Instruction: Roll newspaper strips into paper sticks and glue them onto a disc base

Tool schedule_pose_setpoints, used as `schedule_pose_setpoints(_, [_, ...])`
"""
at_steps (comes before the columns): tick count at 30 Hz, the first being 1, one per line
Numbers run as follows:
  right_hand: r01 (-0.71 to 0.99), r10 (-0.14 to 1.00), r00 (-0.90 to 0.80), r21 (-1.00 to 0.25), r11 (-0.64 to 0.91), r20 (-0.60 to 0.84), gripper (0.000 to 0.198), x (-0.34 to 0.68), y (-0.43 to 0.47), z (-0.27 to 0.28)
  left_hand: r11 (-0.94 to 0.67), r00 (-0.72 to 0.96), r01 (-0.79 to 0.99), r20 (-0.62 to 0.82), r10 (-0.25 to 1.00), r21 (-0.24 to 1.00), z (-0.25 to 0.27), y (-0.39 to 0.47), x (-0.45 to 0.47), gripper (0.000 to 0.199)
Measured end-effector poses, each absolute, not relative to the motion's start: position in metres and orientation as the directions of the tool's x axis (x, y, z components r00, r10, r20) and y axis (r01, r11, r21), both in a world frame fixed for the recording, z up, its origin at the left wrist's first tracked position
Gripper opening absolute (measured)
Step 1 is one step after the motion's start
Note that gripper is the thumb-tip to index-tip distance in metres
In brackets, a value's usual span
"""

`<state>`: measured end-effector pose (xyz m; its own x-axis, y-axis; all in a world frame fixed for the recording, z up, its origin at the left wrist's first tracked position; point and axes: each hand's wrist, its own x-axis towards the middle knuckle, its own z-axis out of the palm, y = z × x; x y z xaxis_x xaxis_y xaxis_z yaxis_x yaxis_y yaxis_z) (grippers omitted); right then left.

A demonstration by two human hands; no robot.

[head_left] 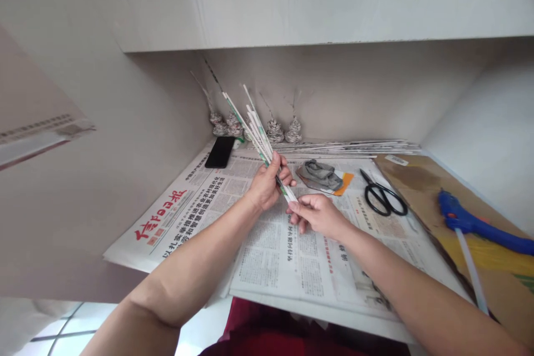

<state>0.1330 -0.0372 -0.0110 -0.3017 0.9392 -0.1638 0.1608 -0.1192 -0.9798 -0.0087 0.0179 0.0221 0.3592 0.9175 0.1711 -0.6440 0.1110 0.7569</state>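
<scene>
A bundle of thin rolled paper sticks (259, 132), white with green and dark patches, slants up and away to the left above the newspaper (267, 256). Around its lower part my left hand (270, 181) is closed, thumb on top. My right hand (314, 213) pinches the near end of the same bundle between thumb and fingers. Just past my hands, a grey crumpled cloth-like piece (321, 174) lies on an orange-edged card (344, 184). Black-handled scissors (382, 196) rest to the right of it.
A black phone (220, 152) lies at the back left. Several woven paper gourd shapes (293, 130) stand along the back wall beside more paper sticks (354, 148). On the right, a blue glue gun (479, 222) sits on cardboard (411, 178). A white overhead panel (325, 0) hangs low above.
</scene>
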Motion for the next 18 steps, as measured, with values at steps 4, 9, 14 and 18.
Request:
schedule_pose_setpoints(4, [0.079,0.950,-0.274,-0.988,-0.135,-0.152,0.040,0.132,-0.036,-0.015,0.087,0.325,-0.627,0.159,0.932,0.774,0.021,0.019,-0.008,0.040])
schedule_pose_setpoints(9, [0.213,0.979,-0.182,-0.976,-0.051,-0.091,0.039,0.133,-0.035,-0.016,0.025,0.272,-0.487,0.125,0.954,0.873,0.020,0.020,-0.010,0.042])
schedule_pose_setpoints(14, [0.260,0.988,-0.132,-0.965,-0.045,-0.082,0.040,0.133,-0.034,-0.016,-0.033,0.257,-0.246,0.098,0.962,0.969,0.017,0.025,-0.015,0.040])
schedule_pose_setpoints(18, [0.231,0.958,-0.247,-0.969,-0.089,-0.147,0.039,0.139,-0.031,-0.017,-0.006,0.266,-0.231,0.069,0.961,0.973,0.014,0.031,-0.019,0.042])
